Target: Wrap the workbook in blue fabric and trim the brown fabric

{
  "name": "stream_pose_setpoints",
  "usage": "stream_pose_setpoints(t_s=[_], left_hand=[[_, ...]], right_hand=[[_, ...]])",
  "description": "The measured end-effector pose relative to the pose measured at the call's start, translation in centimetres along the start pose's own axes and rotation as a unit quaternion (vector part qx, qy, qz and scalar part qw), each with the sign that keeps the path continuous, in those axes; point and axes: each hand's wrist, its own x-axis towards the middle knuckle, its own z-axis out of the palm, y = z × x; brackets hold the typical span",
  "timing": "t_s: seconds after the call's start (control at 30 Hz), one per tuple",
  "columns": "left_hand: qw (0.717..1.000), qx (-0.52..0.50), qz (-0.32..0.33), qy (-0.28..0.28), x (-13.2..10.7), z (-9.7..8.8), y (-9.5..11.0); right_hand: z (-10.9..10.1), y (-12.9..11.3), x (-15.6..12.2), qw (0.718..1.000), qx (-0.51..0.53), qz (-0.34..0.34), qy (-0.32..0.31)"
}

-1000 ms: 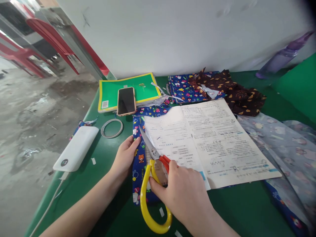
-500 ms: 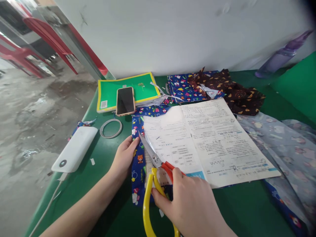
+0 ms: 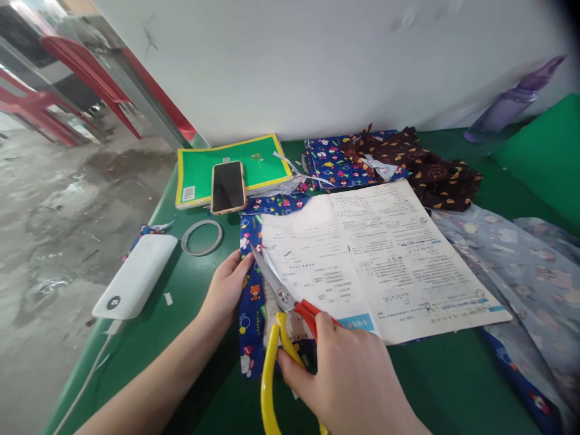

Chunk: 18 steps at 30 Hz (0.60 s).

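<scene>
My left hand (image 3: 225, 284) pinches the left edge of a dark blue patterned cloth-like sheet (image 3: 252, 326), its thumb on top and the other fingers partly hidden. The sheet, printed with small cartoon animals, shows around an open workbook (image 3: 399, 260). In my right hand (image 3: 351, 374) is a pair of scissors (image 3: 281, 294) with red and yellow handles. Their blades look nearly closed, and the tip points away from me, just right of my left thumb. The blades lie over the boundary between the blue sheet and the left page. I cannot tell whether they touch the sheet.
A phone (image 3: 228, 186) rests on a green book (image 3: 190, 166) behind a roll of tape (image 3: 202, 237). To the left lies a white power bank (image 3: 138, 275) with a cable. Brown cloth (image 3: 441, 172), greyish patterned sheeting (image 3: 534, 284) and a purple bottle (image 3: 501, 109) are at right.
The view has shifted very slightly. Both hands and the scissors keep almost the same place over the sheet and workbook.
</scene>
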Motion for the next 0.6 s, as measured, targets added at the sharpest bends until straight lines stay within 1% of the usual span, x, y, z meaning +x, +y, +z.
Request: stream_pose_setpoints(t_s=[0.1,0.3,0.4,0.6], left_hand=[[1.000,0.006,-0.001,0.003,0.0,0.1,0.1],[1.000,0.020,0.010,0.000,0.0,0.0,0.1],[1.000,0.018,0.008,-0.003,-0.1,0.0,0.0],[1.000,0.027,0.014,-0.008,-0.1,0.0,0.1]], right_hand=[[0.1,-0.5,0.4,1.000,0.012,0.006,-0.001],[0.7,-1.0,0.9,0.999,0.018,0.009,0.032],[0.6,-1.2,1.2,0.999,0.021,0.010,0.041],[-0.2,-1.6,1.8,0.999,0.028,0.015,0.007]])
